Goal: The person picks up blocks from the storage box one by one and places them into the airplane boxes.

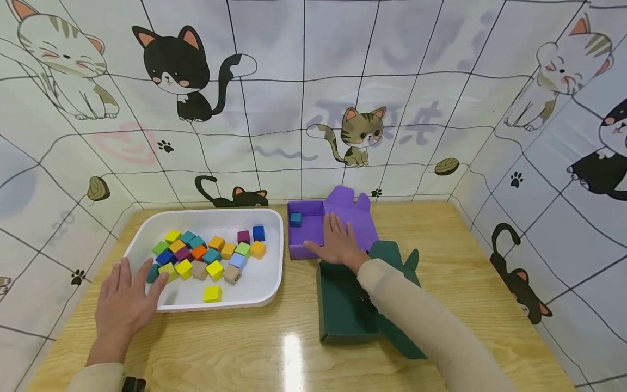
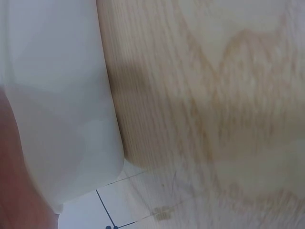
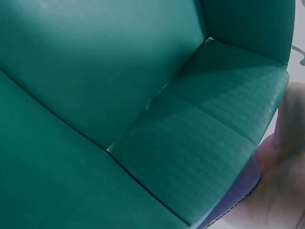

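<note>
My left hand (image 1: 122, 305) rests at the left front corner of a white tray (image 1: 277, 272), fingers spread along its rim. Many coloured wooden cubes (image 1: 199, 252) lie in that tray. My right hand (image 1: 338, 242) is stretched over a purple box (image 1: 306, 252), its fingers straight and the lid opened to the right. A teal cube (image 1: 295, 219) sits in the box's back left corner. Below my right forearm stands a green box (image 1: 349, 330) with its lid opened; the right wrist view looks into its bare inside (image 3: 124, 86).
The wooden table (image 1: 245, 348) meets a cat-printed wall covering (image 1: 274, 109) at the back and sides. The green box's lid (image 1: 404, 335) lies out to its right, partly under the sleeve (image 1: 421, 316). A lone yellow cube (image 1: 212, 294) lies near the tray's front wall.
</note>
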